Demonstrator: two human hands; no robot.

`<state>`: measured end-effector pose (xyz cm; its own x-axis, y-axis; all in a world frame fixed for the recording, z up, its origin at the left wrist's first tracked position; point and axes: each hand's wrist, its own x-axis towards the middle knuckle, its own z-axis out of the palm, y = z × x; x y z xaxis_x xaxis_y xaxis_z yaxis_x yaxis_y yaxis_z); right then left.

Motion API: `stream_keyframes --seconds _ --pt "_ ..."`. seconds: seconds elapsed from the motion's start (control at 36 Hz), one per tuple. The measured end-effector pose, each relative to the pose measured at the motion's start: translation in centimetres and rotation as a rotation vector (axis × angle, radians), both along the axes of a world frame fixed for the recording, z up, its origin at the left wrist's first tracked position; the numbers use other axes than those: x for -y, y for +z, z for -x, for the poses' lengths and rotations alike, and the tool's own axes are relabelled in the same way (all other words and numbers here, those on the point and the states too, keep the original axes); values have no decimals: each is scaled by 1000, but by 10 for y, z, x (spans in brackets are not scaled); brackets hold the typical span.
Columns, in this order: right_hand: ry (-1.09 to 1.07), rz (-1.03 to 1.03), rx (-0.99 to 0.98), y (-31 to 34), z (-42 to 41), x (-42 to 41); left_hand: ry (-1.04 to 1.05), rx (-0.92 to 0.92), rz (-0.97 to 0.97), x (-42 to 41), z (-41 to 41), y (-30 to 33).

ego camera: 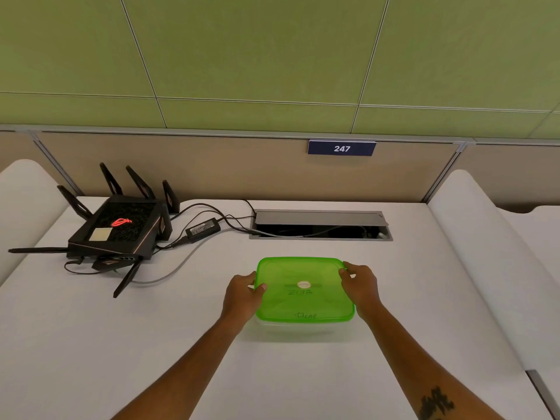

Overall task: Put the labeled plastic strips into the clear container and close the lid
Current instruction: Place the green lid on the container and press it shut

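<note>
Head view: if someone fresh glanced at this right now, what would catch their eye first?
The bright green translucent plastic lid sitting on the clear container at the middle of the white table, with the left hand and right hand gripping its two sides. Next, the black router with angled antennas, its red logo glowing, at the far left.

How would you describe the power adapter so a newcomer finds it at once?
Start at the white desk and its far cable hatch. Left of the hatch, beside the antennaed router, lies the power adapter: a small flat black brick with cables at both ends.
</note>
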<state>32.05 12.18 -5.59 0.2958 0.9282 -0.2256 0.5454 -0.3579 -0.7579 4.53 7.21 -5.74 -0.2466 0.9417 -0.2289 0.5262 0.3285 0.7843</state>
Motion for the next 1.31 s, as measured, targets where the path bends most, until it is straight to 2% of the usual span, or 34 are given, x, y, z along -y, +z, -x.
stream_keyframes --seconds 0.25,0.39,0.47,0.61,0.75,1.0,1.08,1.31 --pt "-30 11 -131 1 -6 6 45 292 29 7 6 -8" --pt "-83 54 -270 -1 -11 4 98 492 115 10 8 -7" --pt "-105 54 -315 -1 -11 5 104 550 141 12 8 -6" --pt "-105 31 -266 -2 -5 10 114 555 127 13 5 -7" --pt "-143 28 -249 1 -2 12 92 476 80 11 3 -12" --pt "-165 13 -316 6 -4 19 103 430 47 19 3 -5" --pt "-152 36 -325 4 -11 25 134 464 81 28 2 -3" --pt "-72 258 -458 1 -39 58 158 495 282 55 5 -2"
